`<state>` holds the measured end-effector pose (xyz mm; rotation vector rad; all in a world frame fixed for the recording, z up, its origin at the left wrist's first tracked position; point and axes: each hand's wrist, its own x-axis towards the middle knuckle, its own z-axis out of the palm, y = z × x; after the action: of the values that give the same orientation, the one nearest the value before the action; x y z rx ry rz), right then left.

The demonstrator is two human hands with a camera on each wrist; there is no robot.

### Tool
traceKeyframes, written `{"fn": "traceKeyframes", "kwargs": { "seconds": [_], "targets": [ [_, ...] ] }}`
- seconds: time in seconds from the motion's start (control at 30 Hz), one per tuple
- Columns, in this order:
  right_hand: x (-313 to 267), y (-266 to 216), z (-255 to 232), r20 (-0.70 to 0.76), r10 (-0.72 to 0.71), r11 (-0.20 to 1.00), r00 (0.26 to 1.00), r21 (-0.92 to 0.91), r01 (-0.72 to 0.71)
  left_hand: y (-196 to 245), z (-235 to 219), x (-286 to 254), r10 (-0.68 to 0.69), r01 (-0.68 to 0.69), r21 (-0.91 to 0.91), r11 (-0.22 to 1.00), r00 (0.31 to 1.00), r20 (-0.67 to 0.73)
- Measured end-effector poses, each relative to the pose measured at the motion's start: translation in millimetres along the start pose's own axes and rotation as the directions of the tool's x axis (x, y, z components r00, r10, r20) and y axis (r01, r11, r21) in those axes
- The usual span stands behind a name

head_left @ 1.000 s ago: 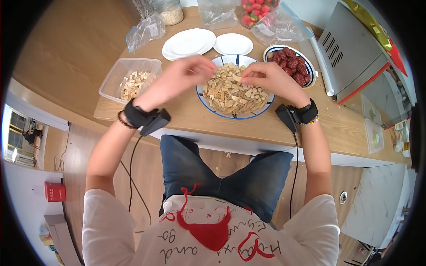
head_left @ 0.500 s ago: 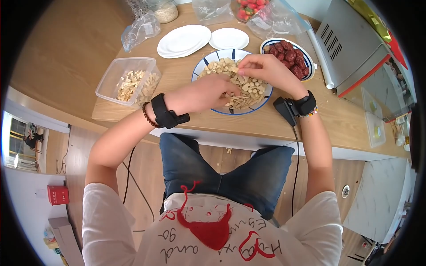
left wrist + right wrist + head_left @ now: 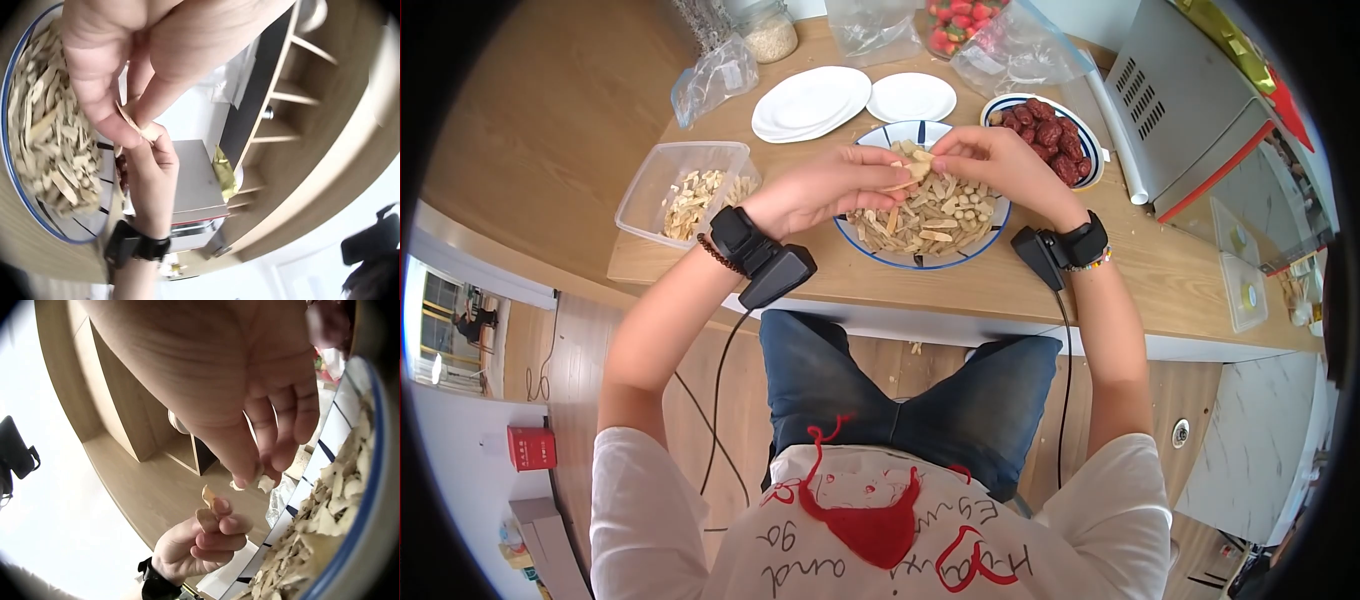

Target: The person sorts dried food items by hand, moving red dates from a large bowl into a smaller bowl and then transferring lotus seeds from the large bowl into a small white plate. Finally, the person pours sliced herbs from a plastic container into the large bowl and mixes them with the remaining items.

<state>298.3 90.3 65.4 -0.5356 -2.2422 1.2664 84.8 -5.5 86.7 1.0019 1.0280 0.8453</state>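
Observation:
Over a blue-rimmed bowl (image 3: 920, 266) heaped with pale dried slices (image 3: 930, 225), both hands come close together. My left hand (image 3: 830, 188) pinches thin, light tan dried slices (image 3: 208, 519) between thumb and fingers. Opposite it, my right hand (image 3: 1000, 168) holds a small whitish piece (image 3: 265, 483) at its thumb and fingertips. Rounder pale pieces (image 3: 968, 200) lie among the slices on the bowl's right side.
To the left, a clear plastic box (image 3: 632, 205) contains similar slices. White plates (image 3: 812, 100) stand behind the bowl. A dish of dark red dates (image 3: 1050, 135) and a grey oven (image 3: 1175, 90) are at right; plastic bags (image 3: 715, 85) sit at the back.
My left hand dipped into the front left of the bowl, then rose toward the right hand with slices pinched. The right hand has stayed over the bowl's back right.

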Motion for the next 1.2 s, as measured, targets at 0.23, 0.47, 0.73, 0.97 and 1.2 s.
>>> {"fn": "traceKeyframes", "kwargs": {
  "seconds": [0.23, 0.47, 0.73, 0.97, 1.2],
  "targets": [
    [1, -2, -5, -0.044, 0.046, 0.997, 0.998, 0.069, -0.042, -10, 0, 17, -0.021, 0.109, -0.632, 0.767, 0.989, 0.145],
    [1, -1, -5, -0.075, -0.046, 0.997, 0.996, 0.055, 0.051, -16, 22, 31, -0.043, 0.064, -0.718, 0.693, 0.998, 0.048],
    [1, -2, -7, -0.133, -0.050, 0.998, 0.990, 0.043, 0.056, 5, 5, 7, -0.028, 0.029, -0.813, 0.581, 0.999, 0.016],
    [-9, -16, 3, 0.243, -0.157, 0.964, 0.957, -0.174, 0.202, 46, -86, -81, 0.203, -0.407, -0.493, 0.769, 0.886, -0.416],
    [-14, -5, 13, 0.337, -0.140, 0.890, 0.931, -0.369, 0.268, 23, -153, -138, 0.173, -0.037, 0.227, 0.973, 0.770, -0.614]
  ]
}}
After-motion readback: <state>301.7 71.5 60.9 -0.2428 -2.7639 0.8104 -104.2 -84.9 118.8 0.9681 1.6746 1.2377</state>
